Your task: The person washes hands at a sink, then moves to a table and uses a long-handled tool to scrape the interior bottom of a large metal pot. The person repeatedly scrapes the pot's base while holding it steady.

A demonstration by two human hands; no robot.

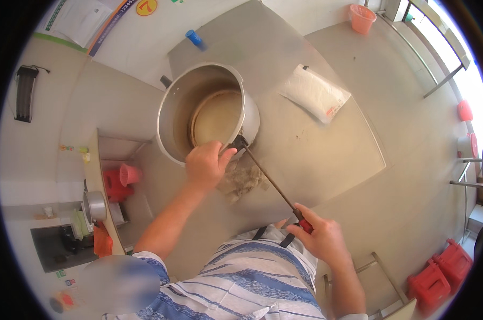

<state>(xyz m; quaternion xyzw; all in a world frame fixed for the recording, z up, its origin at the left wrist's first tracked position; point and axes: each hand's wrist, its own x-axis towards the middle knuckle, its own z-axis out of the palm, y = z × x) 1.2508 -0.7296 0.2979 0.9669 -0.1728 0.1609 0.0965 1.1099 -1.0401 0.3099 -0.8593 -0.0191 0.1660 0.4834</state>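
A large aluminium pressure-cooker pot [251, 110] without a lid stands tilted on the grey table, its mouth partly facing me. Brown stains ring its inside. My left hand [204, 162] grips the near rim beside a black side handle [238, 142], thumb toward that handle. In my right hand [319, 234] is a long screwdriver [270, 178] with a red and black grip. Its shaft runs up to the black handle, where the tip is hidden. A second black handle [165, 82] juts from the far side. A crumpled, dirty cloth [243, 180] lies below the pot.
On the table [329, 160] rest a white plastic packet [315, 94] and, near the wall, a blue cylinder [194, 38]. Left of me, a saucepan [95, 206] sits on a counter beside a sink [53, 248]. Red stools [429, 288] stand at lower right.
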